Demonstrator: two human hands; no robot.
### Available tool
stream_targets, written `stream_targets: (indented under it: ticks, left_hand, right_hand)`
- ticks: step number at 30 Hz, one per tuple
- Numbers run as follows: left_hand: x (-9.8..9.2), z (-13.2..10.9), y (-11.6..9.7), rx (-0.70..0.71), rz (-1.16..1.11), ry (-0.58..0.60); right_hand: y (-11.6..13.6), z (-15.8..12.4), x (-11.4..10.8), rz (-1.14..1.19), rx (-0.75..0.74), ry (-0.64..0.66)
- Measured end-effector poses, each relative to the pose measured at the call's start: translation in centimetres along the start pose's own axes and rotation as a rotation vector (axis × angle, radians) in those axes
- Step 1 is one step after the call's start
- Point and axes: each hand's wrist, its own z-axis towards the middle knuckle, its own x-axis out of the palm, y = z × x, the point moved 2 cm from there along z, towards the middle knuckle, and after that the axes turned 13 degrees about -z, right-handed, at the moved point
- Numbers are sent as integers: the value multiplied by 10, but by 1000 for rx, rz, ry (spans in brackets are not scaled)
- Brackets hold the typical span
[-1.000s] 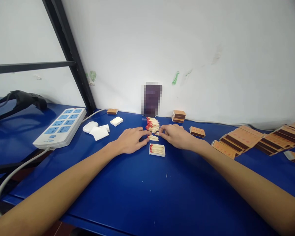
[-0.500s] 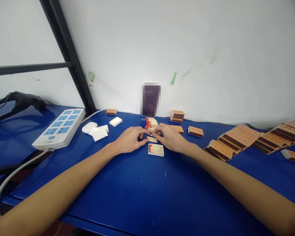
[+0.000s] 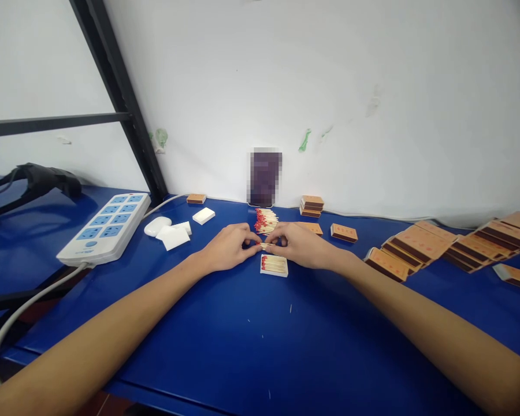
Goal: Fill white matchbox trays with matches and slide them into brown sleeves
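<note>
Between my two hands lies a small bunch of matches (image 3: 263,247), red heads to the left. My left hand (image 3: 229,247) pinches the head end with thumb and fingers. At the stick end, my right hand (image 3: 302,245) closes thumb and fingers on the same bunch and hides part of it. Just in front of the hands is an open white matchbox tray (image 3: 274,274) with a row of matches (image 3: 274,264) in it, heads also to the left. Behind my fingers a larger pile of loose matches (image 3: 266,221) lies on the blue table.
A matchbox stack (image 3: 312,205) and a single matchbox (image 3: 344,232) stand right of the pile; rows of matchboxes (image 3: 420,245) spread farther right. Leftward are a white tray (image 3: 203,216), white paper (image 3: 173,237) and a power strip (image 3: 106,225). A blurred dark rectangle (image 3: 266,178) leans on the wall.
My right hand has moved slightly left and its fingers have come down onto the stick end of the small bunch. My left hand stays nearly still at the heads.
</note>
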Motion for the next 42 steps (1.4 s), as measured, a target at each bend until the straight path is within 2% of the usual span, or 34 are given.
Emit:
stream_targets:
  ticks: [6,12,20,26,42]
  left_hand:
    - [-2,1,-10,50,208,69]
    - [0,3,-20,18,369,139]
    - [4,2,-20,-69,379,195]
    - [3,4,-22,-36,451,183]
    - [7,8,-20,-40,419,296]
  right_hand:
    - [-1,2,4,-83,-28,-30]
    - [0,1,2,-115,-19,32]
    - [-1,0,9,-141,-49,-38]
    - [-1,1,6,-142,-47,-9]
    - [-7,2,6,-130,-33,40]
